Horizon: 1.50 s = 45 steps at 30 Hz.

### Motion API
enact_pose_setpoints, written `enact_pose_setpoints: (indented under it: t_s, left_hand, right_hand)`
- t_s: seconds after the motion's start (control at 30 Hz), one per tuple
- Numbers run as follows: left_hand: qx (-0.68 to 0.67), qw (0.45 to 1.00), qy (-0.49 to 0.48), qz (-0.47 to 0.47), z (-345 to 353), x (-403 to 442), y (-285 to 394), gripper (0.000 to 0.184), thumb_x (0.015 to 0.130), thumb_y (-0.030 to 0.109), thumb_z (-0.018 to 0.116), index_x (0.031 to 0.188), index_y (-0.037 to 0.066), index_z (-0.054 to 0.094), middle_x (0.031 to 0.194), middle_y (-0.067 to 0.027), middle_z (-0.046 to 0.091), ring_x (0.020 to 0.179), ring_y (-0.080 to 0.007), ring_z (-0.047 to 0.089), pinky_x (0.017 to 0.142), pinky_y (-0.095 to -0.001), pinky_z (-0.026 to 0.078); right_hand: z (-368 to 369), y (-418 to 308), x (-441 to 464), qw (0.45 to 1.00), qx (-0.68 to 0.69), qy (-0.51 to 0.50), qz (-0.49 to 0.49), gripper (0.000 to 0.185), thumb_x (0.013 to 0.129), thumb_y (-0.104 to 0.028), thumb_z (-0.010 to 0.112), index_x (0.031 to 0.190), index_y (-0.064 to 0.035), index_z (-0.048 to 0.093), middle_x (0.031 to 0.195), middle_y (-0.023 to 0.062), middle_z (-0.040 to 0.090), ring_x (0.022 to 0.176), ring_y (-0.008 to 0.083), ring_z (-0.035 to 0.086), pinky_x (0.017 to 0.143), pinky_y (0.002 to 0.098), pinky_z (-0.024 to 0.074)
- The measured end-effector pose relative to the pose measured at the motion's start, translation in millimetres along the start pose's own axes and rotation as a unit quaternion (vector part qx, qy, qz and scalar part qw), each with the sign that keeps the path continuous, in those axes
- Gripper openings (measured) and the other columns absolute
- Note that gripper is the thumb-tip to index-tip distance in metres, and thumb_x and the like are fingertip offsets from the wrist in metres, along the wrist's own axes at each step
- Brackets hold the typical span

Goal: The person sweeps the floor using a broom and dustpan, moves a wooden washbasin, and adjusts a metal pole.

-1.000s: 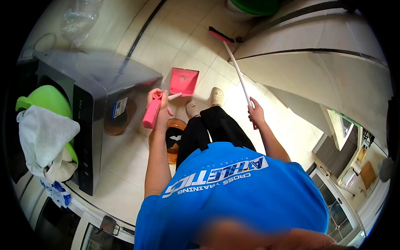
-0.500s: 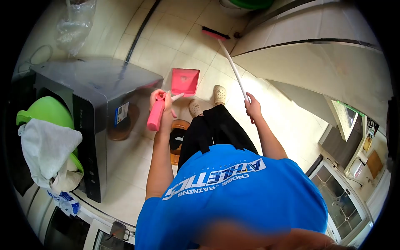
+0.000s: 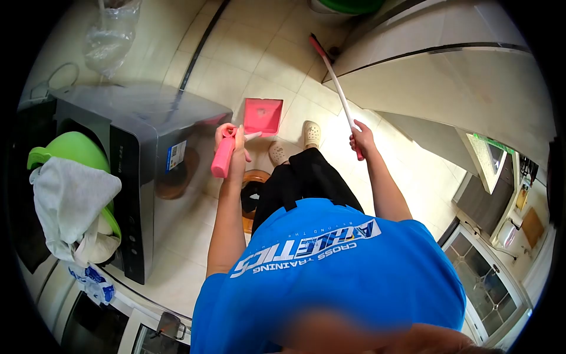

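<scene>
My left hand [image 3: 234,146] is closed around the pink grip at the top of a dustpan's handle. The pink dustpan [image 3: 263,117] is at floor level, just beyond my feet, with its short white pole leading up to that hand. In my right hand [image 3: 362,141] is a broom [image 3: 338,88] with a white pole and a pink lower grip end. Its pink head with dark bristles is turned edge-on, close to the base of the cabinet and beside a small dark round object on the floor.
To the left stands a large grey appliance [image 3: 147,118] with a green basin [image 3: 76,152] and a pale cloth [image 3: 73,192] on it. Cabinets [image 3: 436,82] line the right. A green-rimmed bin [image 3: 348,6] is at the far end. Behind my left leg lies a brown round object [image 3: 253,177].
The broom head has moved right and turned from sideways to edge-on against the cabinet base. My right hand has rotated and shifted slightly right. The dustpan has barely moved.
</scene>
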<state>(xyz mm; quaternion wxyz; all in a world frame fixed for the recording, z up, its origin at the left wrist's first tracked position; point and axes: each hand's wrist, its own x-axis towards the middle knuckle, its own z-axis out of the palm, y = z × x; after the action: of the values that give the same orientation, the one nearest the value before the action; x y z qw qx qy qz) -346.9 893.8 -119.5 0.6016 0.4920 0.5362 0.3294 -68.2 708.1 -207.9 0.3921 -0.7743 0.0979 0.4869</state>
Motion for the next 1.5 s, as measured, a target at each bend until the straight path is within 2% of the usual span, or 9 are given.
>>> enact_pose_setpoints:
  t_s: [0.2, 0.47, 0.7, 0.87, 1.03, 1.17, 1.33, 1.37, 1.5]
  left_hand:
    - [0.013, 1.0, -0.004, 0.006, 3.2, -0.4, 0.4, 0.014, 0.08, 0.013, 0.054, 0.089, 0.006, 0.046, 0.068, -0.0033, 0.049, 0.033, -0.0074, 0.039, 0.033, -0.0215, 0.03]
    - [-0.009, 1.0, -0.003, 0.0, -1.2, -3.1, 1.0, 0.012, 0.08, 0.012, 0.054, 0.088, 0.006, 0.046, 0.068, -0.0024, 0.048, 0.033, -0.0071, 0.038, 0.032, -0.0212, 0.029]
    - [-0.011, 1.0, -0.019, 0.013, 4.6, -8.0, -1.2, 0.012, 0.081, 0.013, 0.053, 0.089, 0.006, 0.046, 0.072, -0.0023, 0.048, 0.037, -0.0071, 0.041, 0.031, -0.021, 0.029]
    - [-0.01, 1.0, -0.015, 0.011, 2.7, -7.7, -1.5, 0.013, 0.081, 0.013, 0.053, 0.089, 0.006, 0.046, 0.069, -0.0025, 0.049, 0.036, -0.0069, 0.04, 0.031, -0.0209, 0.028]
    - [0.004, 0.999, -0.03, 0.04, 3.9, -11.8, -10.6, 0.014, 0.082, 0.014, 0.053, 0.09, 0.005, 0.045, 0.068, -0.0042, 0.049, 0.034, -0.0071, 0.037, 0.031, -0.02, 0.028]
    - [0.001, 0.998, -0.035, 0.042, 2.4, -18.1, -11.1, 0.014, 0.083, 0.014, 0.052, 0.091, 0.005, 0.044, 0.072, -0.006, 0.049, 0.034, -0.008, 0.037, 0.03, -0.02, 0.028]
    - [0.001, 0.998, -0.036, 0.055, 7.5, -24.9, -12.8, 0.016, 0.084, 0.016, 0.049, 0.091, 0.005, 0.039, 0.068, -0.0045, 0.045, 0.033, -0.0086, 0.037, 0.03, -0.0201, 0.028]
    - [0.002, 0.997, -0.041, 0.065, 10.1, -27.2, -12.7, 0.016, 0.085, 0.016, 0.049, 0.091, 0.005, 0.039, 0.068, -0.0044, 0.045, 0.034, -0.0087, 0.037, 0.03, -0.0201, 0.028]
    - [0.03, 0.997, -0.018, 0.071, 16.2, -30.7, -16.4, 0.018, 0.084, 0.017, 0.05, 0.092, 0.004, 0.04, 0.065, -0.0042, 0.048, 0.032, -0.0095, 0.038, 0.03, -0.0199, 0.029]
  right_hand:
    - [35.6, 13.0, -3.2, 0.996, 0.052, -0.06, 0.046, 0.044, 0.083, -0.008, 0.043, 0.125, -0.0167, 0.034, 0.059, 0.0036, 0.042, 0.04, 0.0098, 0.037, 0.034, 0.0216, 0.0333]
    - [24.4, 16.9, -0.7, 0.996, 0.074, -0.023, 0.039, 0.05, 0.083, -0.008, 0.041, 0.13, -0.0165, 0.025, 0.059, 0.0031, 0.04, 0.039, 0.0088, 0.034, 0.034, 0.0213, 0.0324]
    - [17.4, 32.3, -36.9, 0.974, 0.153, -0.152, 0.069, 0.047, 0.084, -0.009, 0.042, 0.128, -0.0156, 0.028, 0.059, 0.0022, 0.04, 0.04, 0.0067, 0.032, 0.034, 0.0193, 0.0316]
    - [19.5, 45.2, -53.3, 0.998, 0.022, -0.052, 0.036, 0.044, 0.085, -0.012, 0.044, 0.127, -0.0151, 0.032, 0.059, 0.0033, 0.042, 0.04, 0.0084, 0.036, 0.034, 0.0204, 0.0322]
    - [35.0, 64.9, -48.9, 0.993, 0.037, -0.096, 0.061, 0.047, 0.083, -0.008, 0.044, 0.127, -0.0139, 0.031, 0.058, 0.0042, 0.043, 0.039, 0.0107, 0.038, 0.034, 0.0232, 0.0353]
    - [-6.0, 71.5, -68.0, 0.987, 0.065, -0.134, 0.057, 0.044, 0.083, -0.008, 0.044, 0.126, -0.0146, 0.034, 0.058, 0.0036, 0.042, 0.039, 0.0099, 0.037, 0.033, 0.0233, 0.034]
    - [-76.1, 94.3, -113.5, 0.986, -0.13, -0.101, 0.006, 0.041, 0.083, -0.017, 0.048, 0.123, -0.0198, 0.04, 0.061, 0.0025, 0.045, 0.041, 0.0093, 0.04, 0.035, 0.0236, 0.0368]
    - [-92.6, 104.1, -120.0, 0.985, -0.153, -0.075, -0.001, 0.041, 0.081, -0.015, 0.048, 0.122, -0.0137, 0.042, 0.06, 0.0046, 0.046, 0.04, 0.0114, 0.042, 0.034, 0.0255, 0.0374]
    - [-159.8, 155.5, -149.5, 0.98, -0.195, -0.025, -0.005, 0.043, 0.081, -0.02, 0.051, 0.122, -0.0099, 0.041, 0.06, 0.0048, 0.049, 0.041, 0.0102, 0.044, 0.035, 0.0246, 0.039]
